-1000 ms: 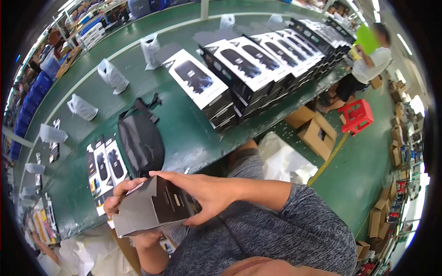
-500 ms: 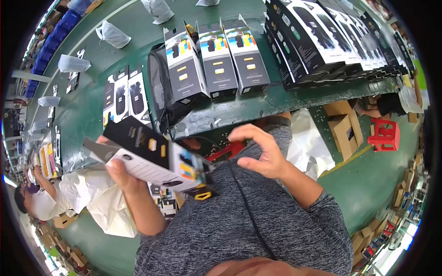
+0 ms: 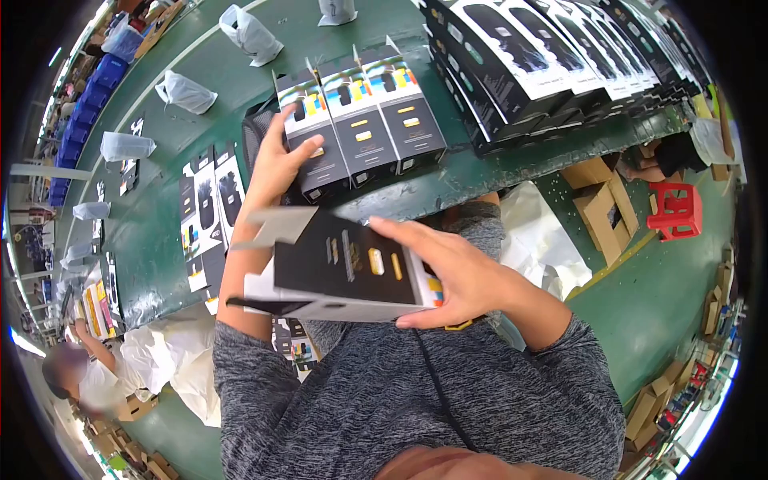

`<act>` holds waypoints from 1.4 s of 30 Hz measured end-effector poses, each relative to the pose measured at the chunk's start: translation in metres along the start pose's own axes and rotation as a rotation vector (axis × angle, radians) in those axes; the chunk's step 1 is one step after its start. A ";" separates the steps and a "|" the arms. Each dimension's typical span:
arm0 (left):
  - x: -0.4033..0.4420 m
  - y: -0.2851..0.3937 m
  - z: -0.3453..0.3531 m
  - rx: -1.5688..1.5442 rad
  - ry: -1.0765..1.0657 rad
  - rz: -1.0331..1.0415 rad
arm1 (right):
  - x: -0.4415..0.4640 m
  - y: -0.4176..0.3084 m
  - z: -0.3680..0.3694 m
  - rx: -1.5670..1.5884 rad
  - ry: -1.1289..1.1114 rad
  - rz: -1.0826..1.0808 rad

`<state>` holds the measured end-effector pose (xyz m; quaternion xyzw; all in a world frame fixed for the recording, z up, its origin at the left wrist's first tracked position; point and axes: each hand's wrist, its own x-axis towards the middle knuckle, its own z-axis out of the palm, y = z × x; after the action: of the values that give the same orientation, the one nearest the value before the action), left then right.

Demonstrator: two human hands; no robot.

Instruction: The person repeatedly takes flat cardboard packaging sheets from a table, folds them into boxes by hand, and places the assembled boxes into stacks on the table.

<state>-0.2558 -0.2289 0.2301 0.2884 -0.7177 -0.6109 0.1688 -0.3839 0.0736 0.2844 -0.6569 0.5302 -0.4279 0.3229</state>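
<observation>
A black and white printed carton lies tilted in front of my chest, its open flaps pointing left. My right hand is closed around the carton's right end, thumb below and fingers above. My left hand reaches past it to the table, thumb and forefinger spread against the leftmost standing carton. That carton stands side by side with a middle carton and a right carton, their top flaps raised. Part of my left forearm is hidden behind the held carton.
A large stack of black and white cartons fills the table's right side. Flat printed cartons lie at left. White-wrapped items line the far side. A red stool and an open cardboard box stand on the floor; another person works at far left.
The held carton has passed from my left hand to my right and moved rightward. My left hand has gone up to the leftmost standing carton. The three standing cartons now sit closer together.
</observation>
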 end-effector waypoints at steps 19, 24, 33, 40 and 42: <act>0.023 -0.020 0.015 0.002 0.067 -0.102 | -0.015 0.078 -0.045 -0.243 0.551 0.299; 0.017 -0.009 0.018 0.042 0.068 -0.127 | 0.002 0.123 -0.045 0.403 0.395 0.319; -0.003 -0.011 0.070 0.056 0.118 -0.005 | -0.030 0.063 -0.039 0.175 0.610 0.356; 0.027 -0.040 0.061 0.108 0.215 0.162 | -0.086 0.055 -0.027 0.564 0.582 0.397; 0.030 -0.042 0.060 0.089 0.195 0.148 | -0.104 0.059 -0.029 0.645 0.590 0.432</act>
<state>-0.3067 -0.2044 0.1741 0.3001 -0.7436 -0.5335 0.2693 -0.4425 0.1622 0.2226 -0.2489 0.5638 -0.6616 0.4273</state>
